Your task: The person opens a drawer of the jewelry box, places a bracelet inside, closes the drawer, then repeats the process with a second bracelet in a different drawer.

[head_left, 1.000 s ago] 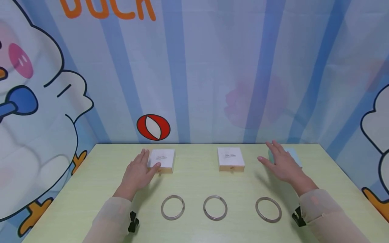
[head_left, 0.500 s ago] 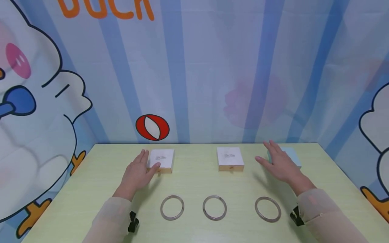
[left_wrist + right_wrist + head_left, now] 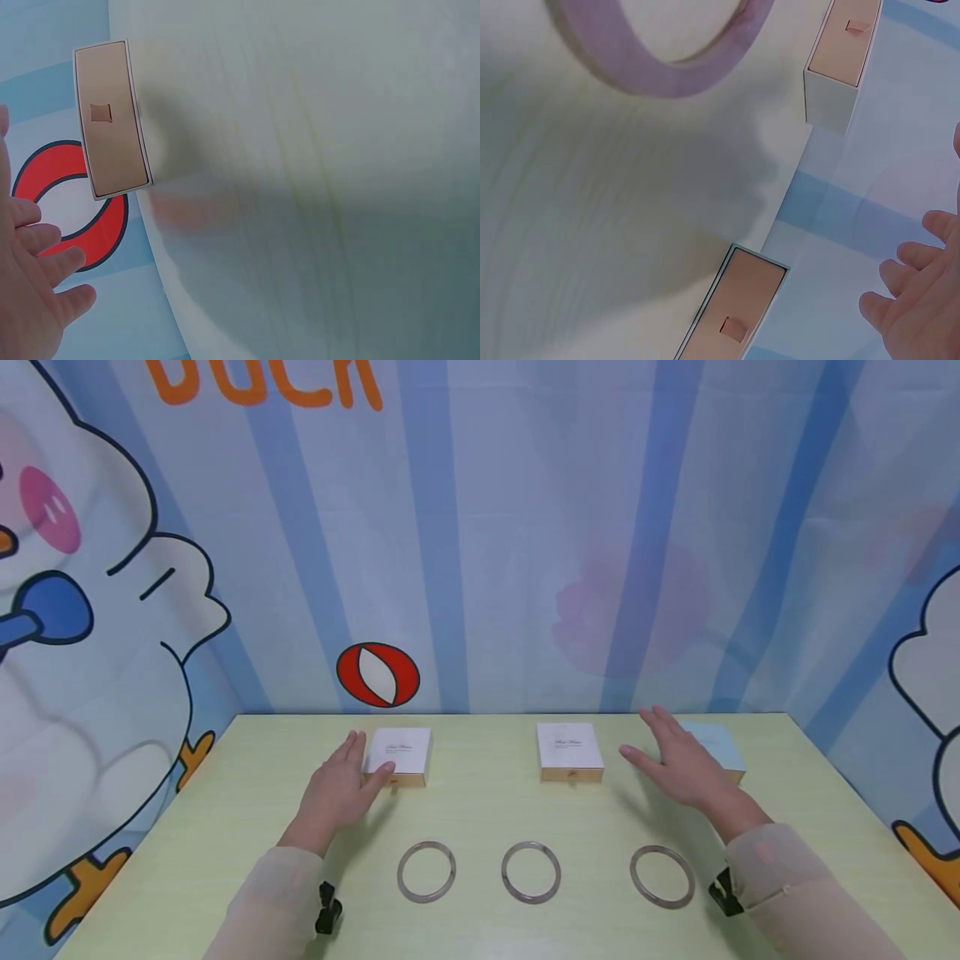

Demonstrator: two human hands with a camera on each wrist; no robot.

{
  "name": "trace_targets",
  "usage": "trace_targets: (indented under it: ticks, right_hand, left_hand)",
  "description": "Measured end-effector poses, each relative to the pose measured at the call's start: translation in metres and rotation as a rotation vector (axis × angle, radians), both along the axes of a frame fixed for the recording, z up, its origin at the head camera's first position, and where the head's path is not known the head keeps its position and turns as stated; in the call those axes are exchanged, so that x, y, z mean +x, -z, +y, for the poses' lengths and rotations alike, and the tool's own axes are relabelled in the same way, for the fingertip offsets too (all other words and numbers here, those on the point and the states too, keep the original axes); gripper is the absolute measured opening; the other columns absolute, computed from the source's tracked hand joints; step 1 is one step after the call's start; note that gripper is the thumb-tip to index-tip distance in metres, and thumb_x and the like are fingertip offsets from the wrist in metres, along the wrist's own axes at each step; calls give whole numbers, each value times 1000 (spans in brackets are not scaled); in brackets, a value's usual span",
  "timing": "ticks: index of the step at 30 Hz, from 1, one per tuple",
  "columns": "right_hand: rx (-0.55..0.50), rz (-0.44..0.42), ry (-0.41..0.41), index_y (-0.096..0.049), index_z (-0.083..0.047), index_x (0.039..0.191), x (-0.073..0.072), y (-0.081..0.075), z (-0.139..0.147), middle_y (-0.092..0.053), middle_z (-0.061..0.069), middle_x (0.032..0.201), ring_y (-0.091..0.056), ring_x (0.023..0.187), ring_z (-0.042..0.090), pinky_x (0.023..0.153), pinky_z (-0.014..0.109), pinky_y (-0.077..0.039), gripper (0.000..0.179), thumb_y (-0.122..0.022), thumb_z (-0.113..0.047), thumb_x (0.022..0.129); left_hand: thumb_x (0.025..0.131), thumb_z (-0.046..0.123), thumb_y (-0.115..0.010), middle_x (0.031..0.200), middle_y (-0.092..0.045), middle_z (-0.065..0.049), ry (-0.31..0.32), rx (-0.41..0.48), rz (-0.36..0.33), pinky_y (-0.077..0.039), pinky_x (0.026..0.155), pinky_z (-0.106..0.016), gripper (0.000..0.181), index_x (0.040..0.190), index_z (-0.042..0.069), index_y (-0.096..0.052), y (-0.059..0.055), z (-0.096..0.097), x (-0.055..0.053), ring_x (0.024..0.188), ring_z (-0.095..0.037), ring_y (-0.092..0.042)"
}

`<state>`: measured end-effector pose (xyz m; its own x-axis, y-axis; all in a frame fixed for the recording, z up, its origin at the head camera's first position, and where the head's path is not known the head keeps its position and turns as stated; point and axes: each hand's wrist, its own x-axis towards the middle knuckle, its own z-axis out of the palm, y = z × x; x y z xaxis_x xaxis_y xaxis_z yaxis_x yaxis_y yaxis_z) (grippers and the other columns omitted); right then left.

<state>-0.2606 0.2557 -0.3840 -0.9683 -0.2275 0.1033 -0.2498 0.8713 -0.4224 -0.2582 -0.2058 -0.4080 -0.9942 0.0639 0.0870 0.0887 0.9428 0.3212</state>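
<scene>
My left hand is held with fingers extended over the near-left corner of a white drawer box. In the left wrist view, the left hand stands apart from that box's tan drawer front. My right hand has its fingers spread and partly hides a light blue drawer box. Between the hands sits a second white box. Three greyish bangles lie flat in a row nearer me: a left bangle, a middle bangle and a right bangle. Neither hand holds anything.
The pale wooden table ends at a blue striped cloth backdrop with cartoon prints. Black wrist devices stick out below both sleeves, one on the left and another on the right. The boxes stand near the back edge.
My right hand has drifted left, uncovering more of the light blue box. The left hand, boxes and bangles stay where they were.
</scene>
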Motion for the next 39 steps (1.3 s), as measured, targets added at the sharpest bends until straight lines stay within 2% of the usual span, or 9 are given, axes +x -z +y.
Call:
trace_targets:
  ticks: [19, 27, 39]
  right_hand:
    - [2, -6, -16, -16, -5, 151, -2, -4, -22, -9, 23, 157, -12, 142, 45, 109, 66, -18, 86, -38, -63, 92]
    - [-7, 0, -40, -16, -7, 152, -5, -3, -31, -10, 21, 158, -13, 143, 43, 109, 66, -19, 85, -38, -64, 92]
    - [-48, -2, -59, -17, -6, 151, -4, -4, -46, -14, 22, 157, -15, 143, 42, 110, 62, -22, 85, -41, -62, 92]
  left_hand:
    - [94, 49, -47, 154, -19, -25, 0, 15, -7, -26, 112, -55, 81, 149, -4, -18, 1, 0, 0, 141, -41, -21]
    - [94, 50, -46, 155, -18, -25, -20, 21, -38, -27, 111, -56, 82, 149, -3, -16, 2, -1, -1, 141, -42, -20]
    - [95, 49, -46, 155, -17, -25, -52, 79, -101, -27, 111, -58, 82, 150, -1, -13, 1, -2, -1, 141, -43, -19]
